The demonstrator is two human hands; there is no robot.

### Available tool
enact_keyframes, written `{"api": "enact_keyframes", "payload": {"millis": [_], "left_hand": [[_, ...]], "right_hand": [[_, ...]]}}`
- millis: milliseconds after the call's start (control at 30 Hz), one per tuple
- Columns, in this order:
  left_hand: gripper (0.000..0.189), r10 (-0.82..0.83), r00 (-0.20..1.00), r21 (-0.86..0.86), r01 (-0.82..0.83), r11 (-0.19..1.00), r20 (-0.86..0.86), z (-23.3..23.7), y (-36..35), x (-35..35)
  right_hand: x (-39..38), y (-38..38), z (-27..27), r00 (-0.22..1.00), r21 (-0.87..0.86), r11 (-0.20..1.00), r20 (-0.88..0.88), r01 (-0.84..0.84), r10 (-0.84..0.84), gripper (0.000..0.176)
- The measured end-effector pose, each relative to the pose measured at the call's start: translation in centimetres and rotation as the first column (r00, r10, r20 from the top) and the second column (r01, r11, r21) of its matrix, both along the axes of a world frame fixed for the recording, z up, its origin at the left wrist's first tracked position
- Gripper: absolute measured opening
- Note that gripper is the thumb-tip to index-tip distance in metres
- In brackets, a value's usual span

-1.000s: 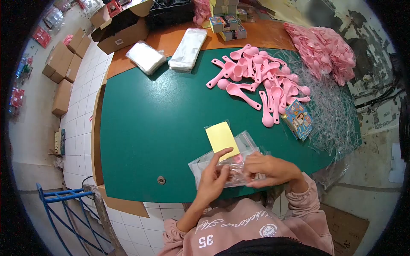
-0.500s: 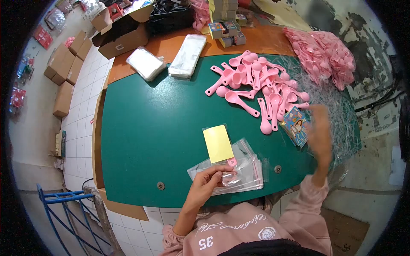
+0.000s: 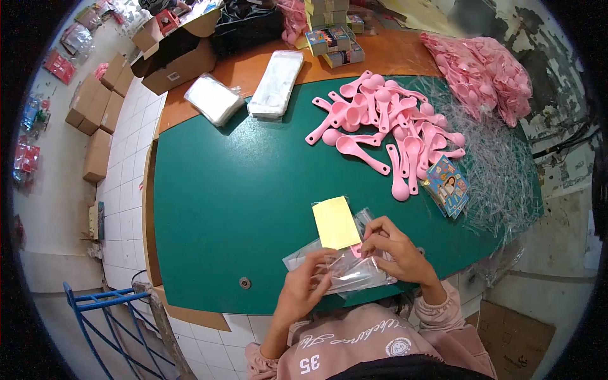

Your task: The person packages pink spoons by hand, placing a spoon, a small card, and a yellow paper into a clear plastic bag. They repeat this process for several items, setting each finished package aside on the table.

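A clear plastic bag [image 3: 345, 269] holds a yellow card [image 3: 336, 223] and a pink measuring spoon, of which only the handle end [image 3: 356, 251] shows plainly. It lies over several flat clear bags [image 3: 297, 256] near the table's front edge. My left hand [image 3: 304, 286] has its curled fingers on the filled bag's near left side. From the right, my right hand [image 3: 400, 254] pinches the bag beside the handle end, thumb and forefinger close together. The spoon's bowl is hard to make out under the plastic and fingers.
Loose pink measuring spoons [image 3: 380, 114] are heaped at the back right, beside a stack of picture cards [image 3: 446, 187]. Clear wrapping [image 3: 500, 171] covers the right edge. Behind stand a sack of bagged spoons [image 3: 478, 76], two bundles of bags [image 3: 275, 85] and card stacks [image 3: 329, 41].
My right hand has come from beside the picture cards to the filled bag. My left hand has shifted slightly, its fingers more spread. The camera view has moved a little.
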State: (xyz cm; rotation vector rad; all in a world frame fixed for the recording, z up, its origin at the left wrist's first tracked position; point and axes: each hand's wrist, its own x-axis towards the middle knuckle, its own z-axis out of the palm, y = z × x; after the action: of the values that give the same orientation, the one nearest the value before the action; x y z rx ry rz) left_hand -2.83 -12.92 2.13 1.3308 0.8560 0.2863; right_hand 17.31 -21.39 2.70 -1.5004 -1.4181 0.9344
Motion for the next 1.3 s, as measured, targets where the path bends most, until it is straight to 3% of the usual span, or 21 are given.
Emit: {"api": "enact_keyframes", "payload": {"millis": [67, 200, 267, 300, 367, 467, 500, 633, 800, 900, 1000, 1033, 1100, 1133, 1167, 1233, 1300], "left_hand": [[0.018, -0.115, 0.993, 0.288, 0.118, 0.950, -0.026, 0.0, 0.1, 0.7], [0.011, -0.018, 0.997, 0.360, 0.044, 0.932, -0.075, 0.2, -0.1, 1.1], [0.010, 0.014, 0.998, 0.342, 0.006, 0.940, -0.057, -0.2, -0.4, 1.2], [0.010, 0.053, 0.998, 0.326, -0.038, 0.944, -0.037, -0.4, -0.5, 1.2], [0.009, 0.063, 0.997, 0.321, -0.046, 0.946, -0.043, -0.9, -0.5, 1.0], [0.008, 0.084, 0.995, 0.243, -0.071, 0.967, -0.044, -1.7, -0.6, 0.8], [0.007, 0.093, 0.995, 0.171, -0.084, 0.982, -0.042, -1.9, -0.6, 0.8], [0.007, 0.109, 0.989, 0.185, -0.090, 0.979, -0.097, -1.1, -0.6, 1.3], [0.012, 0.318, 0.946, 0.066, -0.322, 0.945, 0.057, -1.1, -1.1, 2.1], [0.012, 0.277, 0.961, 0.073, -0.276, 0.959, -0.006, -1.0, -1.2, 1.9], [0.018, 0.190, 0.978, 0.103, -0.180, 0.978, -0.086, -1.0, -1.1, 1.7], [0.018, 0.188, 0.978, 0.103, -0.179, 0.978, -0.084, -1.0, -1.0, 1.6], [0.028, 0.224, 0.972, 0.245, -0.203, 0.948, -0.064, -0.6, -0.4, 1.5], [0.031, 0.259, 0.966, 0.304, -0.238, 0.923, -0.029, -0.4, 0.2, 1.2], [0.035, 0.290, 0.957, 0.359, -0.273, 0.893, 0.009, -0.2, 1.2, 0.5], [0.033, 0.408, 0.913, 0.485, -0.360, 0.797, 0.006, -0.2, 3.7, -1.5], [0.037, 0.425, 0.892, 0.679, -0.217, 0.702, -0.155, -0.4, 7.4, -5.1]], "right_hand": [[0.0, -0.2, 0.1, 1.000, -0.024, 1.000, 0.027, -0.012, 0.012, 0.015], [0.3, -0.1, 0.2, 0.996, 0.009, 0.999, 0.069, -0.048, 0.047, 0.012], [-0.1, -0.2, -0.4, 0.986, -0.143, 0.989, -0.153, 0.041, -0.063, 0.013], [-0.4, -0.3, -0.8, 0.986, -0.143, 0.989, -0.155, 0.041, -0.063, 0.013], [-0.9, -0.5, -1.4, 0.922, -0.251, 0.964, -0.344, 0.093, -0.179, 0.015], [-1.8, 0.1, -0.9, 0.858, -0.308, 0.931, -0.405, 0.198, -0.316, 0.015], [-1.9, 0.2, -0.8, 0.859, -0.307, 0.931, -0.405, 0.196, -0.314, 0.015], [-2.4, 0.6, -0.1, 0.857, -0.342, 0.891, -0.317, 0.297, -0.407, 0.014], [-2.5, 0.4, 0.0, 0.900, -0.342, 0.886, -0.192, 0.312, -0.391, 0.012], [-2.7, 0.2, -0.2, 0.894, -0.285, 0.903, -0.222, 0.322, -0.389, 0.013], [-2.8, 0.4, 0.6, 0.899, -0.281, 0.891, -0.157, 0.356, -0.408, 0.019], [-2.7, 0.5, 0.8, 0.931, -0.237, 0.911, -0.058, 0.337, -0.359, 0.023], [-1.8, 0.9, 0.8, 0.948, -0.197, 0.928, 0.045, 0.317, -0.314, 0.028], [-0.8, 1.3, 0.5, 0.919, -0.094, 0.945, 0.279, 0.314, -0.278, 0.028], [0.2, 1.8, 0.2, 0.831, 0.002, 0.959, 0.498, 0.284, -0.248, 0.029], [2.7, 3.5, -0.5, 0.707, 0.106, 0.918, 0.606, 0.382, -0.364, 0.026], [4.9, 5.4, -0.8, 0.521, 0.144, 0.908, 0.779, 0.393, -0.349, 0.021]]}}
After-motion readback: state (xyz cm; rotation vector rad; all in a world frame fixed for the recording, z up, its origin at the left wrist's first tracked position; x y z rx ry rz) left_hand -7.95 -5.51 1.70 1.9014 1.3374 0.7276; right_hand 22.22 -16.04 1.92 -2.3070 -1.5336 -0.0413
